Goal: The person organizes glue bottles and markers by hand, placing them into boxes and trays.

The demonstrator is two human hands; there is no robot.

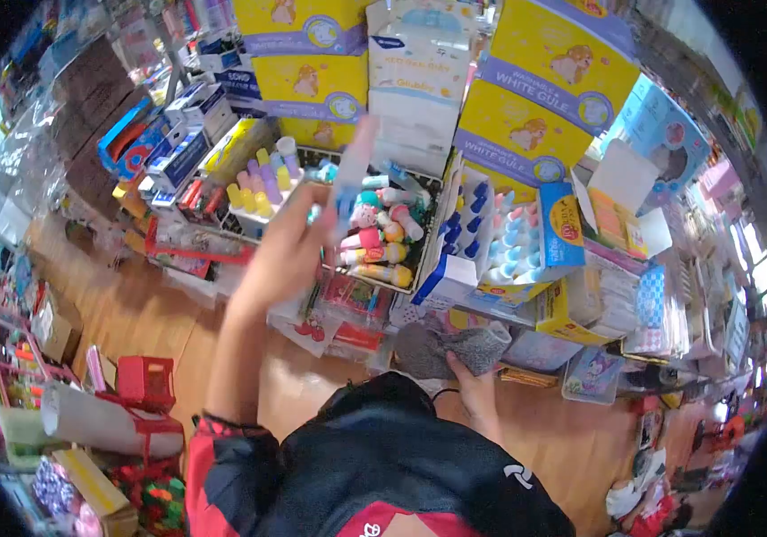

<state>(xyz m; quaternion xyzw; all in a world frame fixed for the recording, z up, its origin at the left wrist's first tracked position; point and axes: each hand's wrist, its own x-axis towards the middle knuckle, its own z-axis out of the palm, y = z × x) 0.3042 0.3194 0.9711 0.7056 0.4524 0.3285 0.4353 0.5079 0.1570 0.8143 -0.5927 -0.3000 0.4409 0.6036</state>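
Note:
My left hand is raised over the shelf display, its fingers closed around a glue bottle. The bottle is slim, translucent and pale with a pinkish top; it stands nearly upright and is blurred by motion. Just behind and below it is a dark basket of small colourful glue bottles, some with character-shaped tops. Lower right, my right hand grips a bunched grey cloth in front of the shelf edge. Part of that hand is hidden by the cloth.
Yellow white-glue boxes are stacked at the back. Right of the basket stand boxes of blue-capped bottles and pale-blue bottles. Purple- and yellow-capped glues are at left. A red holder stands lower left.

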